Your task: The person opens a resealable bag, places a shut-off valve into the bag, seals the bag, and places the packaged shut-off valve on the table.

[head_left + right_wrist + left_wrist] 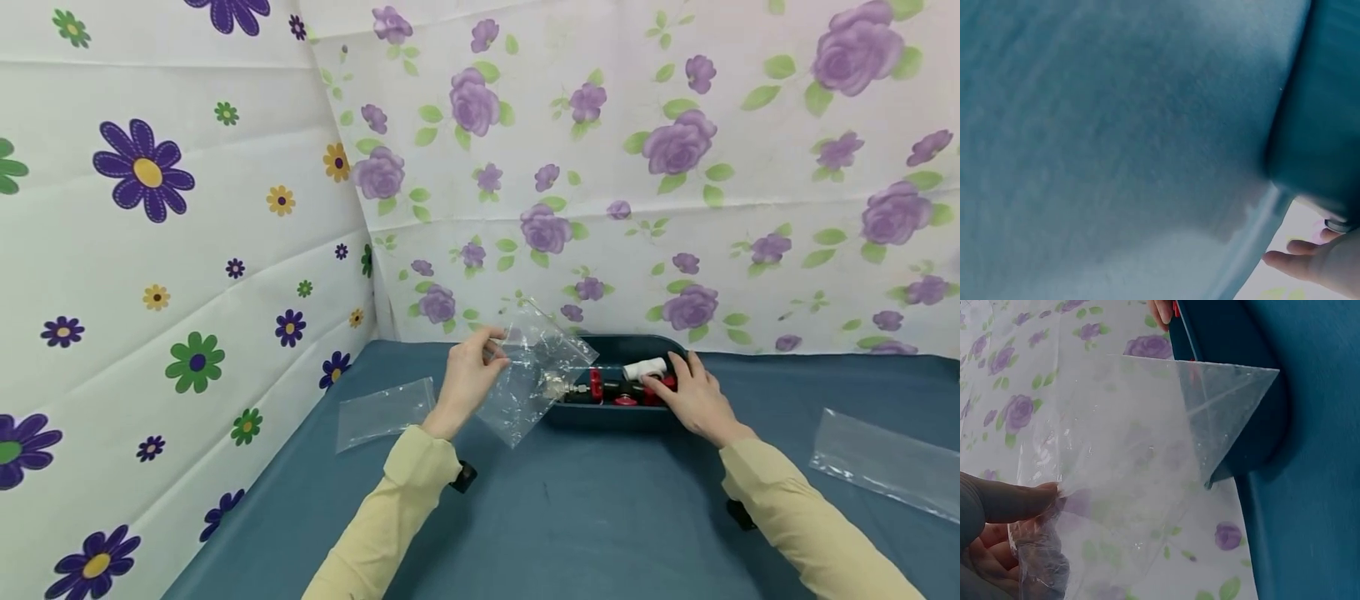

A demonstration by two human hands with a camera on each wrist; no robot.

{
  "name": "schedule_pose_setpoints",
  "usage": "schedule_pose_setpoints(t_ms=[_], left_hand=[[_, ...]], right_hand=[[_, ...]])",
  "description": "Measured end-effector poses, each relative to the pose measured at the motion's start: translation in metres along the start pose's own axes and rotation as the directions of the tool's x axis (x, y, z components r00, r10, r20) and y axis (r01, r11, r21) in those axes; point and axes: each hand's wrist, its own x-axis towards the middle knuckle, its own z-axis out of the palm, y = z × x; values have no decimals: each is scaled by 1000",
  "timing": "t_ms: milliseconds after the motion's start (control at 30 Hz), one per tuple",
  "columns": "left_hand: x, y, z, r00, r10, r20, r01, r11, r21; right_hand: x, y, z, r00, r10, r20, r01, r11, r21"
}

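My left hand point(470, 372) pinches a clear plastic bag point(525, 375), which hangs over the left end of a dark blue bin point(600, 417). In the left wrist view the thumb presses the bag's crumpled edge against the fingers. At the bin's right end is my right hand point(697, 396), its thumb and fingers about the black end of a white fitting point(645, 369); whether they grip it is hidden. Black and red fittings point(618, 390) lie along the bin. A metal fitting point(557, 385) shows near the bag. The right wrist view catches only some fingers and a dark round piece point(1338, 225).
A flat clear bag point(382, 414) lies on the blue-covered table point(600, 517) to the left. Another clear bag point(885, 462) lies at the right. Behind the bin hangs a flowered cloth point(630, 183), and a second one point(187, 275) stands along the left.
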Motion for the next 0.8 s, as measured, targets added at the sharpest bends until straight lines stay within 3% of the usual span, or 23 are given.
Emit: schedule_pose_setpoints(t_ms=[200, 433, 700, 800], left_hand=[[0, 4, 15, 999, 17, 31, -15, 999, -52], [-3, 8, 32, 998, -3, 68, 11, 993, -114], [-2, 13, 43, 993, -64, 97, 81, 979, -189], [-1, 16, 46, 993, -59, 101, 79, 974, -213]], right_hand=[[-2, 1, -8, 999, -3, 43, 4, 1000, -15], [-8, 4, -17, 996, 14, 88, -14, 1000, 7], [-17, 2, -37, 999, -23, 43, 22, 999, 33], [-18, 0, -44, 998, -45, 31, 44, 998, 39]])
